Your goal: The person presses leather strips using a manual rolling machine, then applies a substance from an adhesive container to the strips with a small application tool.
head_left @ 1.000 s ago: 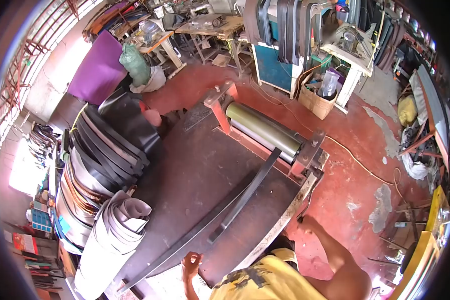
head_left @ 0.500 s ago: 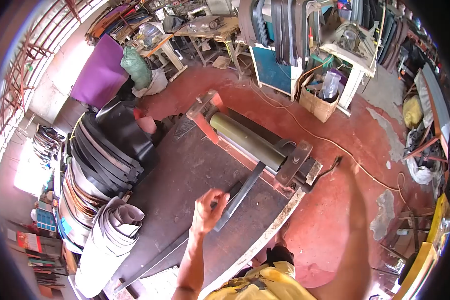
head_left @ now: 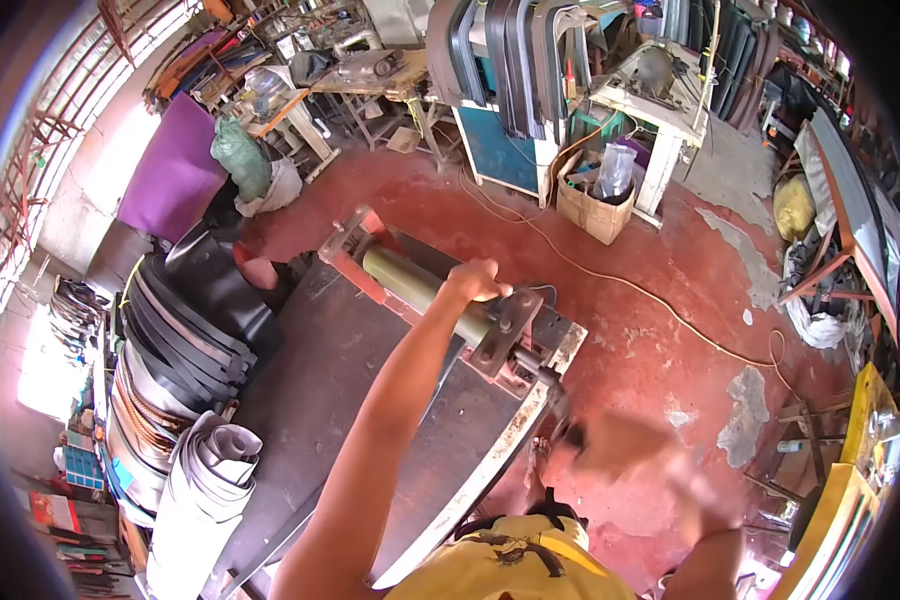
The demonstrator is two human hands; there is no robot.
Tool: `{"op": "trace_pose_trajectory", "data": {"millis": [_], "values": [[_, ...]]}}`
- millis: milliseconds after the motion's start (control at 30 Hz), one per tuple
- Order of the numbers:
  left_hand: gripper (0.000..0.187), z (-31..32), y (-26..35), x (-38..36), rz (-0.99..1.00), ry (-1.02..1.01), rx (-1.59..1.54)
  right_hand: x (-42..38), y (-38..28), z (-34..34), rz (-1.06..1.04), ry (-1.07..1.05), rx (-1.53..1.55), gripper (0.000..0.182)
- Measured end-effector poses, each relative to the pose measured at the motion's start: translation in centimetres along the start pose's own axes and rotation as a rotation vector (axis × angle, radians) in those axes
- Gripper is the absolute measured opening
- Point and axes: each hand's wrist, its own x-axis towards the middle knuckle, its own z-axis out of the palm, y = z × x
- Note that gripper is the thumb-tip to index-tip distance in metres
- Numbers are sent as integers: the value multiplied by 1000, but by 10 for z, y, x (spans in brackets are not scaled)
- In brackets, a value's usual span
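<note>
1. Your left hand [head_left: 478, 281], fingers bent, reaches across the smooth olive-green cylindrical roller [head_left: 400, 278] near its crank end; whether it holds anything, one cannot tell. Fingertips are best kept out of the pinch.
2. Your right hand [head_left: 620, 445], blurred, is at the end of the dark bent metal crank [head_left: 558, 402]; its grip cannot be made out. Slow, even turning would likely serve best.
3. A flat dark-grey strip [head_left: 449, 362], partly hidden by your left forearm [head_left: 385, 425], lies on the brown-black tabletop [head_left: 310, 400] at the roller's near side. Keeping it square should curb skewing.
</note>
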Motion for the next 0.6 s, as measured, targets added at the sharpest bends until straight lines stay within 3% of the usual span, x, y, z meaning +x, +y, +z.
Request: {"op": "trace_pose_trajectory", "data": {"millis": [33,100,167,233,300,333,367,400,433,467,567,600], "values": [[60,2,-1,9,-81,-104,68,-5,0,-46,-22,136,-157,31],[58,21,-20,32,-32,-250,116,-6,24,-119,-76,402,-464,20],[52,26,-30,39,19,-321,122,66,109,-168,-6,561,-407,24],[41,33,-33,36,83,-308,72,170,201,-145,176,784,-562,31],[39,36,-27,37,77,-257,44,226,214,-54,524,743,-361,68],[38,36,-22,36,75,-222,28,314,292,-2,459,816,216,63],[36,35,-18,35,73,-186,14,315,279,77,435,779,-326,72],[35,33,-16,32,69,-162,1,294,261,123,311,584,-375,63],[36,30,-14,29,52,-169,-66,376,322,224,23,586,-185,48],[37,24,-9,32,40,-166,-138,312,267,231,-31,306,-66,34],[45,-9,26,37,-79,-84,-214,134,117,193,-166,-61,173,41],[45,-20,34,37,-89,-28,-204,97,85,168,-202,-69,35,43]]}}
